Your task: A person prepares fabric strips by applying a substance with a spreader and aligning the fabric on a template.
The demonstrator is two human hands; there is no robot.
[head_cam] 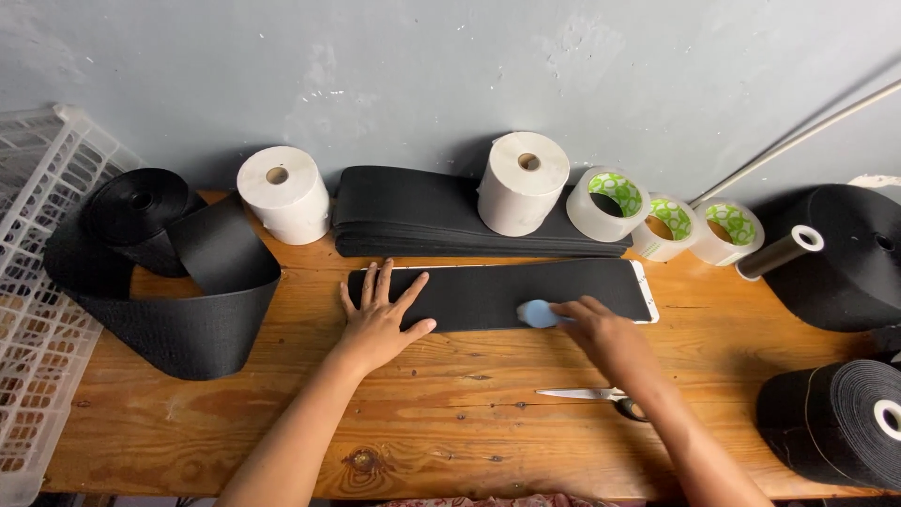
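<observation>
So the black strip [526, 286] lies flat across the middle of the wooden surface [450, 422], over a white template [646, 291]. Left hand [380, 319] is spread open, pressing down the strip's left end. Right hand [601, 333] pinches a small pale blue chalk piece [537, 314] at the strip's lower edge. Scissors [591, 396] sit just below that wrist.

Wooden tabletop [450, 422] carries black strip [488, 293], scissors [591, 396], folded black stack [413, 221], two white rolls [284, 192], three tape rolls [671, 225], black webbing rolls [835, 422].
</observation>
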